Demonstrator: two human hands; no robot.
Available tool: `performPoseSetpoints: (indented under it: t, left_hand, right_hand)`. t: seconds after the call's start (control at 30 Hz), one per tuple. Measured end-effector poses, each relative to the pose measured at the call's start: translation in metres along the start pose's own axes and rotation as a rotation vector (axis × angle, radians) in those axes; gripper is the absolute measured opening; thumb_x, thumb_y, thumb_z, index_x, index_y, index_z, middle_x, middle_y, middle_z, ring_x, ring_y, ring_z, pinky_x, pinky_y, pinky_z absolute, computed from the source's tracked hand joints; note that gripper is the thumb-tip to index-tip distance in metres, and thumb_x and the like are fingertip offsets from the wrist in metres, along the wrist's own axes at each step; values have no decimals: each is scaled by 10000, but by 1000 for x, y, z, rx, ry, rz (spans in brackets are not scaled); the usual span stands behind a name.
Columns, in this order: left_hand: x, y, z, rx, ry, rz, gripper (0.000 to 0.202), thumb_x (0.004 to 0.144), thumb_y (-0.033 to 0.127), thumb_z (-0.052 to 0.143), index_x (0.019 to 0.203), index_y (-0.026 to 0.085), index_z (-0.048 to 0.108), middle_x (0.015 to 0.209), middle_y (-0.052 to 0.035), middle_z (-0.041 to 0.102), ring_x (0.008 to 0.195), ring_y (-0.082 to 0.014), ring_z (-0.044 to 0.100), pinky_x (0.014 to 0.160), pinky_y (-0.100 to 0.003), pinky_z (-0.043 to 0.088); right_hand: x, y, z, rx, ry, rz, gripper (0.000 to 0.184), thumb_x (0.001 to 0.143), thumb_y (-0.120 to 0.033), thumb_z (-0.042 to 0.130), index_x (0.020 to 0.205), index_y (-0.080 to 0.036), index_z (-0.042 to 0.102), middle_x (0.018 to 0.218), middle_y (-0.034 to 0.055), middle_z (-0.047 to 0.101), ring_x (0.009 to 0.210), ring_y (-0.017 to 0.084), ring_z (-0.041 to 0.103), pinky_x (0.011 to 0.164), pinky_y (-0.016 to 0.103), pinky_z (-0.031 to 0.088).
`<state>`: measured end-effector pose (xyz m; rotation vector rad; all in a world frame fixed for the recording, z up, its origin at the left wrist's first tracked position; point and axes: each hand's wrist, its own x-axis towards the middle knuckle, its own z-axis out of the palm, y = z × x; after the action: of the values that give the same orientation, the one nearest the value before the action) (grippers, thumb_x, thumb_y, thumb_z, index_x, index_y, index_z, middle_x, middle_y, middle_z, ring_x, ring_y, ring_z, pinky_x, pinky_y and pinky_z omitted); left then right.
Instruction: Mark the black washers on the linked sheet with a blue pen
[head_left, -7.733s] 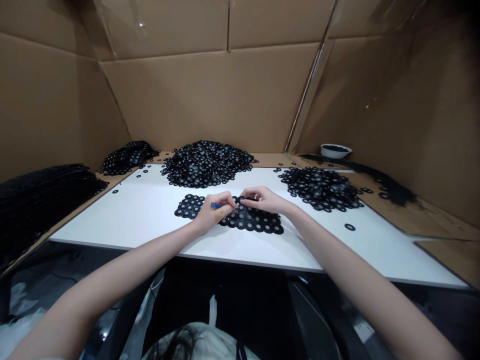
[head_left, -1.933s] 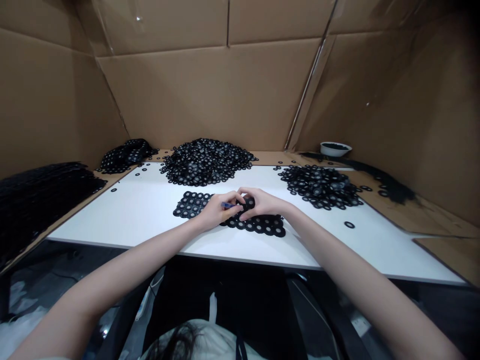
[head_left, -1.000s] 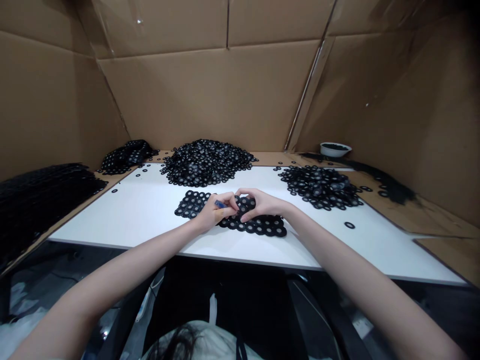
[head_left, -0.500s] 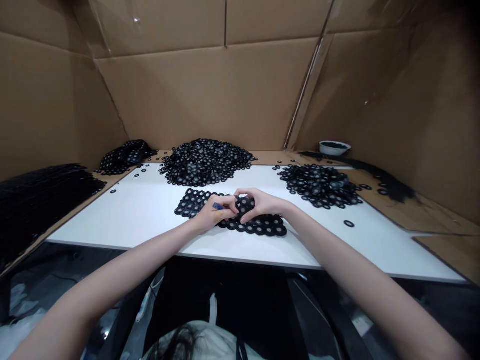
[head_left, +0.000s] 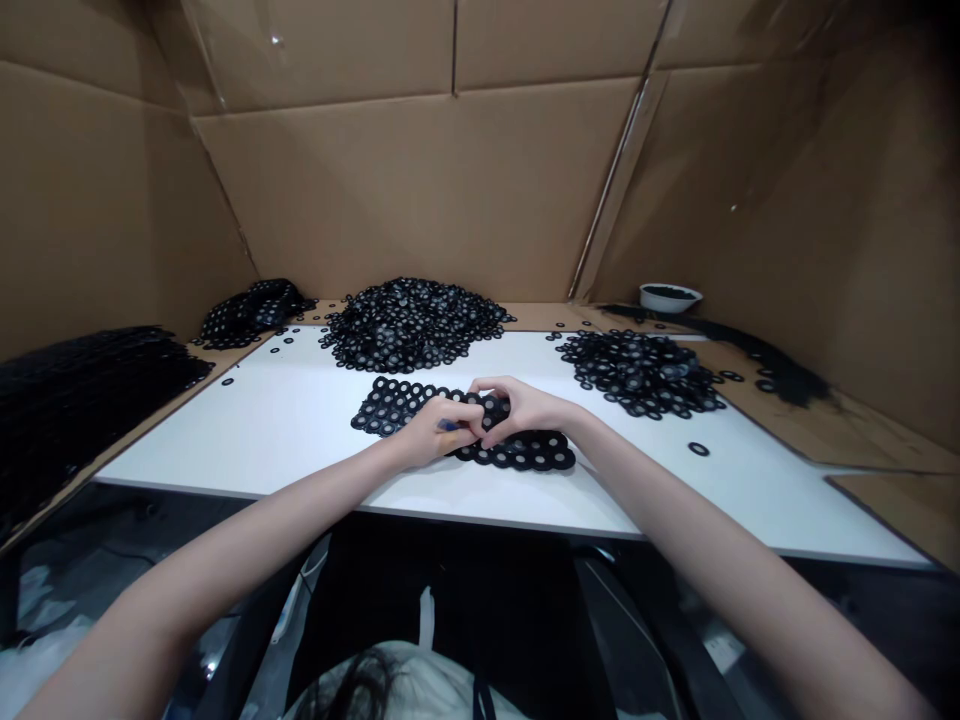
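A long mat of joined black rings [head_left: 390, 402] lies on the white table, its ring centres showing pale. My right hand [head_left: 529, 408] curves round the mat's middle, fingers at the far side and thumb at the near side, gripping it. Against its thumb and fingertips, my left hand [head_left: 442, 430] is closed over the mat. A small blue object [head_left: 448, 425] shows between the left fingers, mostly covered; its kind is unclear. The left fingertips and whatever they touch on the mat are hidden.
Heaps of loose black rings stand at the back [head_left: 412, 325] and right [head_left: 637, 370]. One stray ring [head_left: 698, 449] lies at right. A white bowl [head_left: 670, 297] holds dark bits; dark strips [head_left: 82, 400] are piled left. Cardboard walls [head_left: 420, 190] enclose the table.
My left hand has shifted slightly right, up against my right thumb, and less of the blue object shows. My right hand stays almost in place on the mat.
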<state>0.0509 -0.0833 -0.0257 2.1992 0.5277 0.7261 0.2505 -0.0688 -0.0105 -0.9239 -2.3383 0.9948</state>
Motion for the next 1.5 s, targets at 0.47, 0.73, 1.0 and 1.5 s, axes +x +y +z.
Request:
performPoseSetpoints:
  t: [0.47, 0.73, 1.0, 1.5]
  left_hand:
    - [-1, 1, 1, -50, 143, -9, 149, 791, 225, 557, 710, 122, 628, 722, -28, 635, 682, -129, 551, 658, -224, 401]
    - [1, -1, 2, -235, 261, -99, 71, 705, 189, 611, 677, 125, 620, 626, 1, 590, 585, -104, 519, 576, -216, 388]
    - [1, 0, 0, -450, 201, -227, 86, 607, 174, 634, 613, 116, 570, 529, 24, 541, 440, -67, 444, 439, -184, 309]
    - [-1, -2, 1, -398, 108, -218, 71, 627, 187, 593, 618, 116, 587, 549, 18, 521, 494, -74, 424, 480, -199, 302]
  right_hand:
    - [-4, -7, -1, -111, 17, 103, 557, 475, -456, 800, 891, -198, 535, 890, -17, 561, 857, 208, 531, 759, 280, 409]
    - [-5, -8, 0, -81, 28, 93, 603, 496, -408, 809, 996, -190, 550, 1032, 6, 591, 970, 237, 545, 867, 321, 419]
    - [-5, -7, 0, -101, 39, 114, 611, 490, -428, 804, 990, -187, 548, 1017, 16, 583, 971, 245, 546, 876, 343, 422]
    - [-6, -6, 2, -100, 53, 192, 836, 465, -428, 813, 1212, -209, 508, 1227, 50, 546, 1171, 311, 479, 1016, 414, 372]
